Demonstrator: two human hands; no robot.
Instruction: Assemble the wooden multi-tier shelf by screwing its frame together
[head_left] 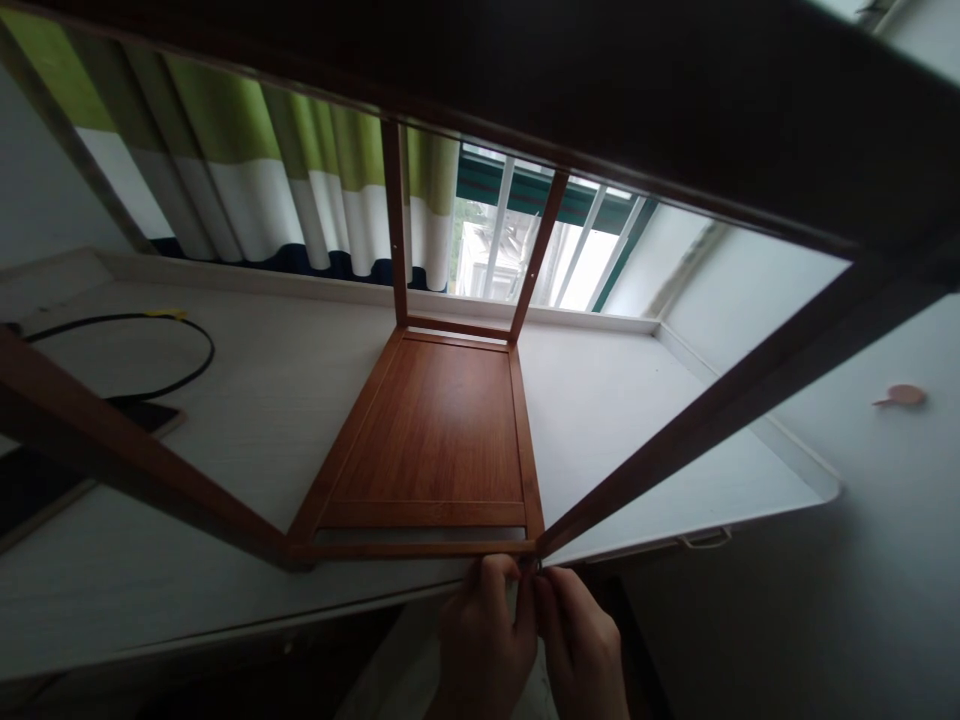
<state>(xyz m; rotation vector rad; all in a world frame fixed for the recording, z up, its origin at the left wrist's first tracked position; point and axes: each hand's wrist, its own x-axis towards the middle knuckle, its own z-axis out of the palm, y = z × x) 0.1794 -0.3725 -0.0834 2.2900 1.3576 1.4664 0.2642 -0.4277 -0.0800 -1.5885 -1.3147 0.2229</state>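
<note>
A brown wooden frame point(424, 430), with a flat panel low down and several upright posts, stands on the white desktop. Both hands meet at its near right bottom corner, where a post joins the front rail. My left hand point(487, 625) is closed, its fingers pinched just under the rail. Beside it, my right hand point(581, 640) is closed too, thumb and fingertips pressed together at the same corner. A small dark bit shows between the fingertips, too small and shaded to name. The dark top of the frame point(480, 80) looms close overhead.
On the white desktop point(600, 400) at left lie a black cable loop point(212, 350) with a yellow tag and a dark flat board point(45, 480). Behind are a green-and-white curtain point(247, 170) and a barred window point(517, 230). A drawer handle point(705, 540) sits below the right edge.
</note>
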